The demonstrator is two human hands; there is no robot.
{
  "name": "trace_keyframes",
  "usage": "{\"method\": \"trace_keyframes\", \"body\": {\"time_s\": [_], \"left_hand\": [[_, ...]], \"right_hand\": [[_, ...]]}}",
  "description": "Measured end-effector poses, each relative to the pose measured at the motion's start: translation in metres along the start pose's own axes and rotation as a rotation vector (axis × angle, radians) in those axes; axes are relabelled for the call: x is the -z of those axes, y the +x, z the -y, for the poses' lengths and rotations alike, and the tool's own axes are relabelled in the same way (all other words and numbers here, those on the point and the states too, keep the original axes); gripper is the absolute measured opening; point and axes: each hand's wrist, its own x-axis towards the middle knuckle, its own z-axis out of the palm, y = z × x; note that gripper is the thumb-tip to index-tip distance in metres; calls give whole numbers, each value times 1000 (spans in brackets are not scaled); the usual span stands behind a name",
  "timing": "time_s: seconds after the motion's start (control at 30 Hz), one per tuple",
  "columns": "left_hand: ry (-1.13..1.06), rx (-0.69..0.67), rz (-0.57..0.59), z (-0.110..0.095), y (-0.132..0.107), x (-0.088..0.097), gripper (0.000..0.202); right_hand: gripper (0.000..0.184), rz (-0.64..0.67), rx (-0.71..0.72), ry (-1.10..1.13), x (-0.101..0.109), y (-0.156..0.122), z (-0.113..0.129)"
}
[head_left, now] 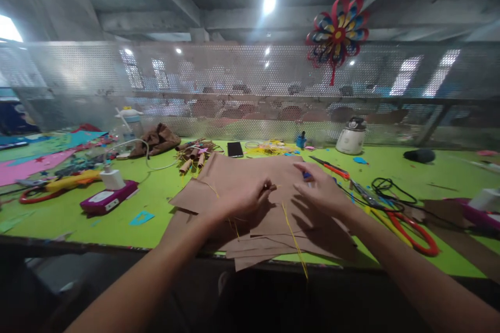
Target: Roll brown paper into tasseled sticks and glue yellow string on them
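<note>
Sheets of brown paper [250,169] lie stacked at the table's front edge, beneath both my hands. My left hand [248,197] is closed over the paper, thumb and fingers pinched together. A small brown tip shows at its fingertips, too little to name. Facing it from the right, my right hand [324,190] has its fingers apart. A small blue object [307,176] shows between those fingers; whether it touches the hand I cannot tell. Yellow string [292,234] trails across the paper between my hands and over the front edge.
Orange-handled scissors [420,234] and a black cable [394,190] lie right. Brown paper rolls [191,156], a phone [235,149] and a white bottle [351,136] are farther back. Left are a purple power block [109,197] and a yellow glue gun [74,181]. A perforated screen [219,83] closes off the back.
</note>
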Motion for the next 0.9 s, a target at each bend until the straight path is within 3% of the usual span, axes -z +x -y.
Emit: {"method": "trace_keyframes", "body": {"time_s": [0.13, 0.2, 0.27, 0.33, 0.47, 0.57, 0.73, 0.9], "left_hand": [[72, -73, 50, -10, -20, 9, 27], [96, -70, 88, -11, -28, 12, 27], [115, -55, 104, -9, -34, 14, 26], [129, -50, 98, -5, -39, 13, 24], [132, -78, 77, 0, -45, 10, 22], [93, -89, 73, -1, -50, 8, 22], [62, -101, 53, -4, -55, 6, 21], [99, -110, 7, -2, -58, 2, 18]], "right_hand": [[59, 488, -201, 562, -27, 11, 11], [48, 673, -280, 645, -33, 10, 11], [38, 747, -346, 554, -25, 6, 8], [35, 788, -390, 388, -4, 2, 5], [35, 810, -347, 180, 46, -2, -6], [39, 816, -309, 40, 69, -1, -19], [36, 728, -135, -225, 77, 4, -43], [41, 748, -162, -283, 72, -11, -66]]}}
